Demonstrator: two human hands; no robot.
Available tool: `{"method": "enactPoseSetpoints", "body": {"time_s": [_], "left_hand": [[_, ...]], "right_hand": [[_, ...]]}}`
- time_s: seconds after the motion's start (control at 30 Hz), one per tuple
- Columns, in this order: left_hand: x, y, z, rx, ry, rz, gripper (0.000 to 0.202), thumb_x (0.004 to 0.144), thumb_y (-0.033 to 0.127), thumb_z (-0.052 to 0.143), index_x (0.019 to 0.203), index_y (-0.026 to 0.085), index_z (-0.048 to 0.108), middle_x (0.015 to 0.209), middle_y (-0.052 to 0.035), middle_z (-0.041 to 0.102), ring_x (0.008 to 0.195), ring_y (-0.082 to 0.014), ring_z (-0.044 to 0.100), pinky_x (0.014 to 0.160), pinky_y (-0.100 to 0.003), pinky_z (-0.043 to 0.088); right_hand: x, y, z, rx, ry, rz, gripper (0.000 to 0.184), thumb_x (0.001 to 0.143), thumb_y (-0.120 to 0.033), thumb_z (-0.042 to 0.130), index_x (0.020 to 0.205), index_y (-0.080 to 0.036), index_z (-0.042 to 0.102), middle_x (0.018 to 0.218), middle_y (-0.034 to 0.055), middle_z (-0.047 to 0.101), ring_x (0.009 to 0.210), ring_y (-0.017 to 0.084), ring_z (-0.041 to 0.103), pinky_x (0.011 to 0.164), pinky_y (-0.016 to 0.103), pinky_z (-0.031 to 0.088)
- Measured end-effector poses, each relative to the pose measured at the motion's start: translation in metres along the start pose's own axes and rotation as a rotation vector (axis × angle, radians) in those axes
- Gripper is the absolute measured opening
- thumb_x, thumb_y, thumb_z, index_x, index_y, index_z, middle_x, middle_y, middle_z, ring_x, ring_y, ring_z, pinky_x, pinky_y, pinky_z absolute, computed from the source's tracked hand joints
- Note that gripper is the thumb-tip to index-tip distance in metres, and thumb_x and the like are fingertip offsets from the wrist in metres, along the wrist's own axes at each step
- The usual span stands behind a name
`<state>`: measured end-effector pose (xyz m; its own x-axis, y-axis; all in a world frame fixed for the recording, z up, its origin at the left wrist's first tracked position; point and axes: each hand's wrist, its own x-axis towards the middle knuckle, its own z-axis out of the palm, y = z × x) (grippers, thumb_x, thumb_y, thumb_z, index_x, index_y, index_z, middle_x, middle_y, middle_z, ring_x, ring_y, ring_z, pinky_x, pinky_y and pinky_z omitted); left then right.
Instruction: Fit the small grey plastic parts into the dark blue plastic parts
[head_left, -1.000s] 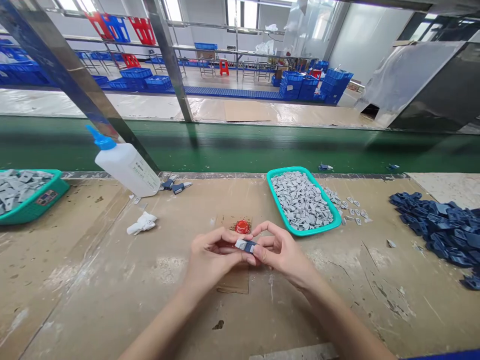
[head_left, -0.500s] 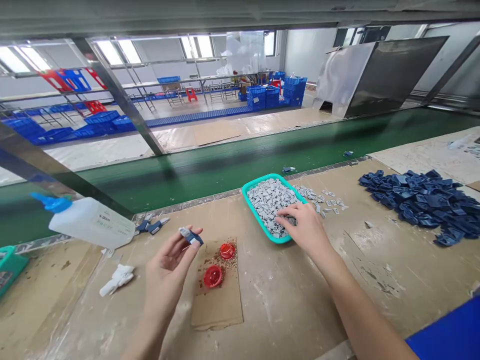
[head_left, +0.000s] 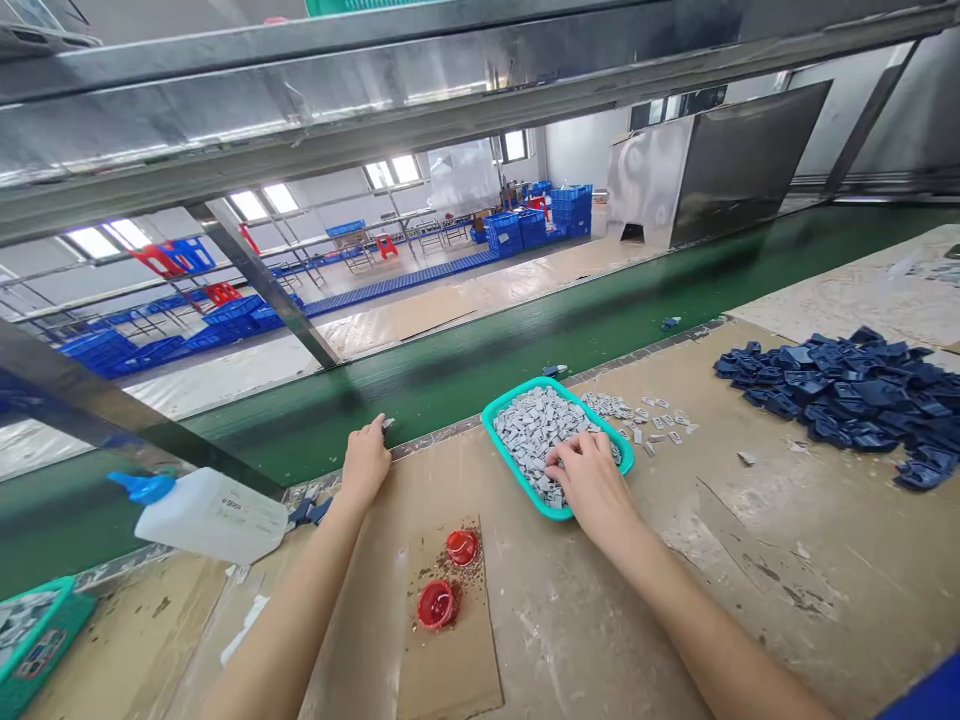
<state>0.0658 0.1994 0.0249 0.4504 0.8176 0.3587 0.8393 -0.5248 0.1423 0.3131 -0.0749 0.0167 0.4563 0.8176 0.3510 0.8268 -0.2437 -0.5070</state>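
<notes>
My left hand (head_left: 367, 460) reaches to the near edge of the green conveyor belt (head_left: 442, 390). Its closed fingers hold a small dark blue plastic part with a light grey piece (head_left: 388, 425), mostly hidden by the hand. Over the teal basket (head_left: 512, 470), my right hand (head_left: 589, 478) has its fingertips pinched down among small grey plastic pieces (head_left: 536, 425); whatever lies between them is too small to make out. Two small red cups (head_left: 461, 546) with wet insides stand on a piece of cardboard (head_left: 450, 670) between my forearms.
A white squeeze bottle (head_left: 214, 518) with a blue cap leans at left, close to several blue parts. Dark blue plastic parts (head_left: 847, 390) are heaped at right. Loose grey pieces lie beside the basket. A metal post (head_left: 262, 290) and overhead beam (head_left: 375, 120) frame the belt.
My left hand has moved forward from above the cardboard to the belt edge, carrying the blue part. My right hand stays at the basket, its fingers lower among the grey pieces. The view has tilted.
</notes>
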Motion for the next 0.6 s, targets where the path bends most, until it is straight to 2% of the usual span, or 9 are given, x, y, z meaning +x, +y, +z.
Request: {"method": "enactPoseSetpoints", "body": {"time_s": [0.13, 0.27, 0.4, 0.5, 0.6], "left_hand": [[0.002, 0.008, 0.002, 0.026, 0.043, 0.019, 0.050, 0.081, 0.012, 0.039, 0.129, 0.005, 0.049, 0.122, -0.0241, 0.057, 0.119, -0.0366, 0.048, 0.098, -0.054, 0.038], [0.006, 0.030, 0.004, -0.002, -0.027, 0.123, 0.044, 0.084, 0.020, 0.041, 0.125, 0.011, 0.052, 0.122, -0.0199, 0.057, 0.118, -0.0351, 0.048, 0.098, -0.052, 0.040], [0.023, 0.067, 0.006, -0.068, -0.155, 0.308, 0.040, 0.084, 0.024, 0.047, 0.123, 0.016, 0.055, 0.122, -0.0143, 0.059, 0.116, -0.0313, 0.050, 0.098, -0.047, 0.041], [0.045, 0.100, 0.010, -0.120, -0.226, 0.434, 0.042, 0.085, 0.025, 0.049, 0.126, 0.018, 0.053, 0.125, -0.0125, 0.058, 0.120, -0.0298, 0.048, 0.101, -0.046, 0.040], [0.070, 0.131, 0.019, -0.168, -0.280, 0.511, 0.042, 0.087, 0.028, 0.048, 0.127, 0.018, 0.053, 0.125, -0.0124, 0.059, 0.120, -0.0295, 0.049, 0.101, -0.046, 0.040]], "right_hand": [[0.001, -0.003, -0.002, 0.098, 0.042, 0.018, 0.010, 0.089, -0.022, 0.057, 0.082, -0.018, 0.064, 0.089, 0.0115, 0.063, 0.091, 0.030, 0.053, 0.073, 0.039, 0.045], [0.000, -0.016, -0.017, 0.491, 0.027, 0.092, 0.014, 0.093, -0.026, 0.048, 0.091, -0.019, 0.061, 0.090, 0.0078, 0.067, 0.083, 0.024, 0.060, 0.072, 0.036, 0.047], [-0.006, -0.033, -0.025, 0.852, -0.051, 0.193, 0.016, 0.088, -0.033, 0.055, 0.089, -0.019, 0.064, 0.086, 0.0050, 0.069, 0.075, 0.019, 0.062, 0.066, 0.030, 0.049], [-0.008, -0.041, -0.022, 1.014, -0.120, 0.242, 0.021, 0.084, -0.037, 0.059, 0.081, -0.017, 0.064, 0.078, 0.0049, 0.067, 0.070, 0.017, 0.060, 0.062, 0.028, 0.048], [-0.008, -0.045, -0.018, 1.160, -0.186, 0.266, 0.025, 0.085, -0.042, 0.059, 0.080, -0.017, 0.062, 0.080, 0.0054, 0.066, 0.075, 0.018, 0.061, 0.058, 0.025, 0.047]]}}
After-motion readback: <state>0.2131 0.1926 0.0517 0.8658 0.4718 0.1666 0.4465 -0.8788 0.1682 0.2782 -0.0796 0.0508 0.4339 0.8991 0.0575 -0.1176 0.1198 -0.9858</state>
